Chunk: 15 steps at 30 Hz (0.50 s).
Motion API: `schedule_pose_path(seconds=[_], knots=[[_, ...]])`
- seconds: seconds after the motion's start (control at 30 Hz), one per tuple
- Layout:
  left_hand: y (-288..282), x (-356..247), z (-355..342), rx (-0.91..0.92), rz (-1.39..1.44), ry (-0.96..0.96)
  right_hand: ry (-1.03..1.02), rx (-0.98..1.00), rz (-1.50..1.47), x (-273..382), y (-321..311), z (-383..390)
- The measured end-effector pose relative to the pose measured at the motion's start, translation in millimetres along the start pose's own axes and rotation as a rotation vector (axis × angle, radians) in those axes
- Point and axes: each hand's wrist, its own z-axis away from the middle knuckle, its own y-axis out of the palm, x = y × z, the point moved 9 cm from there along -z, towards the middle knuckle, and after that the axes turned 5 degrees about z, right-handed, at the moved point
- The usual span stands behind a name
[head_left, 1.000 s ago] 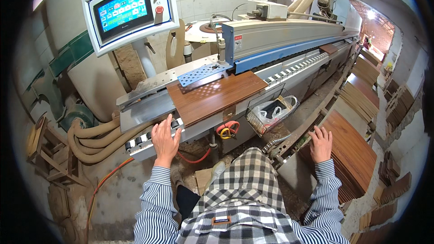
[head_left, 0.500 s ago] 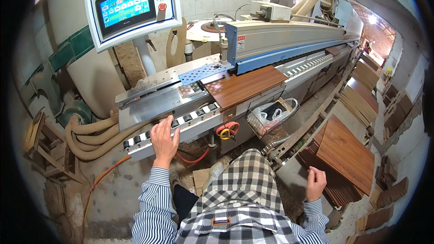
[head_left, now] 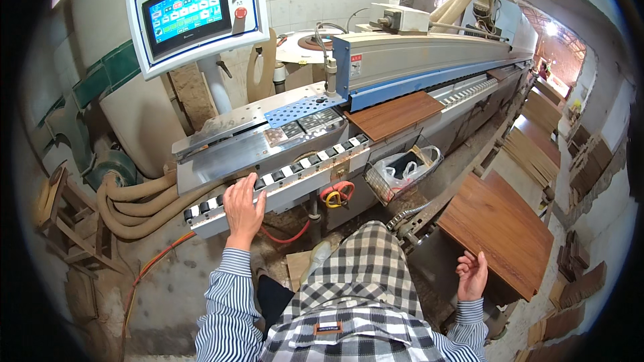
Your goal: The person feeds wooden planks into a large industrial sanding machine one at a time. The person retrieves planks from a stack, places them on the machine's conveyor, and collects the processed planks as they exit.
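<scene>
My left hand (head_left: 244,206) lies flat with fingers stretched out on the roller rail (head_left: 308,163) at the front of a long edge-banding machine (head_left: 429,60). A brown wood-grain board (head_left: 396,117) lies on the machine bed, its far side under the blue-edged beam. At the right, my right hand (head_left: 472,275) is at the near edge of another brown board (head_left: 500,231), the top one of a stack. Its fingers are curled at that edge, gripping it; part of the grip is hidden.
A control screen (head_left: 188,13) with green and red buttons stands at upper left. A wire basket (head_left: 402,171) holding a plastic bag hangs on the machine front. Thick hoses (head_left: 134,201) curve across the floor at left. More stacked boards (head_left: 526,151) lie behind the right stack.
The board on the machine has slid away to the right, baring more rollers. The stack's top board has shifted left toward me, with my right hand now at its edge. My left hand stayed put.
</scene>
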Motion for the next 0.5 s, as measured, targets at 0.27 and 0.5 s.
schedule_pose_path(seconds=[0.27, 0.5], knots=[[1, 1, 1, 0.068, 0.046, 0.008, -0.171, -0.407, -0.194, 22, -76, 16], [-19, -7, 18, 0.182, 0.209, -0.029, -0.051, -0.134, -0.162, 11, -11, 23]])
